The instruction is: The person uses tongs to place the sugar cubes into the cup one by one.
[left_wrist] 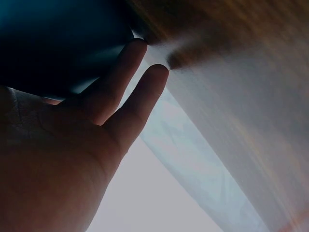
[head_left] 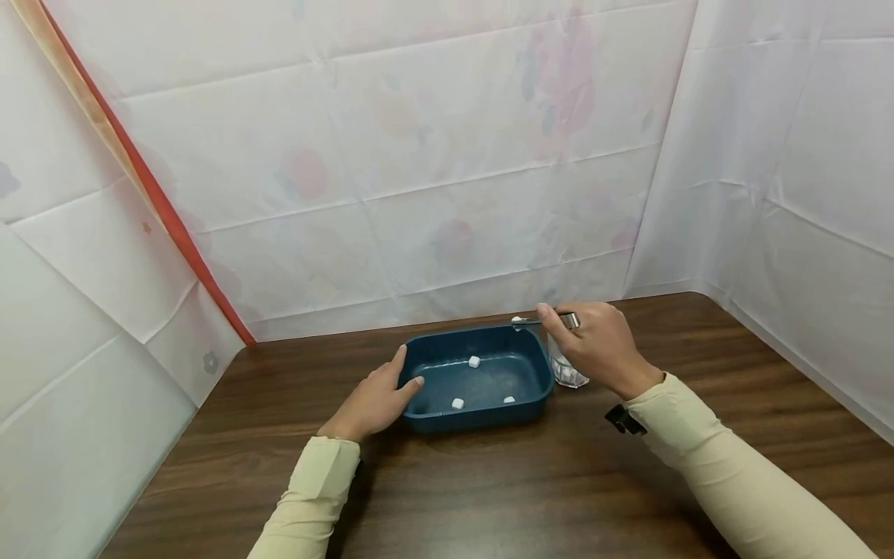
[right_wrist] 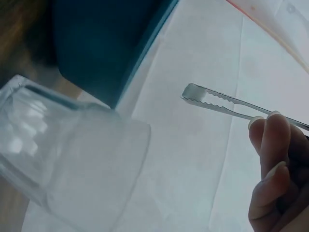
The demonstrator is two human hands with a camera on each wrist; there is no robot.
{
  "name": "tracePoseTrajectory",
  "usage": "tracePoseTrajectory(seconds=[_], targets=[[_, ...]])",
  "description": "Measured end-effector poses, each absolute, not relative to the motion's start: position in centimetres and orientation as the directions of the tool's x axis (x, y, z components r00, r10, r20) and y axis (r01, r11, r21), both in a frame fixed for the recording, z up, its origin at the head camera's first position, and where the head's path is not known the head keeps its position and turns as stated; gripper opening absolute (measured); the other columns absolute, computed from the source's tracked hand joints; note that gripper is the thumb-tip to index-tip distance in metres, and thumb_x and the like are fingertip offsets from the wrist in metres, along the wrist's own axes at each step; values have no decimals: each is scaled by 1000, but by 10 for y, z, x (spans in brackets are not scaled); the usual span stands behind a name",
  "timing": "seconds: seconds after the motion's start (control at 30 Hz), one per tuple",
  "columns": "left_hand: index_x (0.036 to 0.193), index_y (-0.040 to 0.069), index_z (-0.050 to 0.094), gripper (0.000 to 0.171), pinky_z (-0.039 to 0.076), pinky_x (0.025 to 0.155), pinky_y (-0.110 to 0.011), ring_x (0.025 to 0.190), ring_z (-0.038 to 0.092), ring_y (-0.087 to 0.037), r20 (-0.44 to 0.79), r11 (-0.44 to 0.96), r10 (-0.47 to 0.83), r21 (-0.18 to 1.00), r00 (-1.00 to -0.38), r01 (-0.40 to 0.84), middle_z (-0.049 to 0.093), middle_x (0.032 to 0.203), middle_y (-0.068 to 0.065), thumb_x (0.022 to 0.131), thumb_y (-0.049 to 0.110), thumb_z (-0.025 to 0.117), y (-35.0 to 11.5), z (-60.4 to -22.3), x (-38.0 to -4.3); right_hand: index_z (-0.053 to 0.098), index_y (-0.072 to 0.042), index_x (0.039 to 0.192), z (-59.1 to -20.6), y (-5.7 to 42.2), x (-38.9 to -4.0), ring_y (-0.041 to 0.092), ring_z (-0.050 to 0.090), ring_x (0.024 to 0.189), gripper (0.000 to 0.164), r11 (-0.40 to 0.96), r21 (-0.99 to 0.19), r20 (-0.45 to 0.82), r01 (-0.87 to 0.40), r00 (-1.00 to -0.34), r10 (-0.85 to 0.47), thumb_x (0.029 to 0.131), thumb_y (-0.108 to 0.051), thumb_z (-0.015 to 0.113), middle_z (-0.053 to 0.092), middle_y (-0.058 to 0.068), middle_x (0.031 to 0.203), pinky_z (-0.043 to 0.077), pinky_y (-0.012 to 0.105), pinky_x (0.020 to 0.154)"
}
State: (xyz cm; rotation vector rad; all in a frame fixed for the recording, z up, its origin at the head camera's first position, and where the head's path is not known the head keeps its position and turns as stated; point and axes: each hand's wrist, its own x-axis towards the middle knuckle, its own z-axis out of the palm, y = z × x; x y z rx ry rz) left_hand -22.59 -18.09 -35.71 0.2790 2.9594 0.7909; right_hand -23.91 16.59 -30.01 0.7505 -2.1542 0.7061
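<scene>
My left hand [head_left: 373, 400] grips the left end of a dark blue rectangular dish [head_left: 457, 423], thumb over the rim and fingers along the outside. In the left wrist view, two fingers [left_wrist: 142, 104] stretch out beside the dish. My right hand [head_left: 597, 345] holds small metal tongs [right_wrist: 227, 104] above the dish's far right corner. Between the toothed tips of the tongs sits a white cube [right_wrist: 195, 92]. Three more white pieces lie apart in the dish, one white cube [head_left: 474, 362] toward the back and two near the front wall.
A clear drinking glass [head_left: 569, 374] stands right of the dish, partly hidden by my right hand; its faceted base [right_wrist: 24, 125] shows in the right wrist view. Brown wood-grain table [head_left: 489, 489] extends around them. White printed cloth [head_left: 419, 178] hangs behind and at both sides.
</scene>
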Motion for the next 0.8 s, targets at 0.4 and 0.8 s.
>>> tracePoseTrajectory(seconds=[0.4,0.8], targets=[[161,7,11,79,30,112,-61,144,33,-41,-5,851,187,500,-982,160,31,159,-22,104,46,49,-184,-350,-226,64,-17,64,-277,173,-233,9,29,44,41,765,-231,732,-601,-626,-270,101,-32,59,30,-11,47,20,29,44],[162,8,11,78,30,112,-60,144,33,-40,-8,843,198,512,-980,167,31,159,-20,104,44,49,-177,-351,-227,27,-21,51,-266,190,-230,11,18,46,61,830,-238,713,-505,-671,-204,103,-37,54,18,-10,49,13,28,43]])
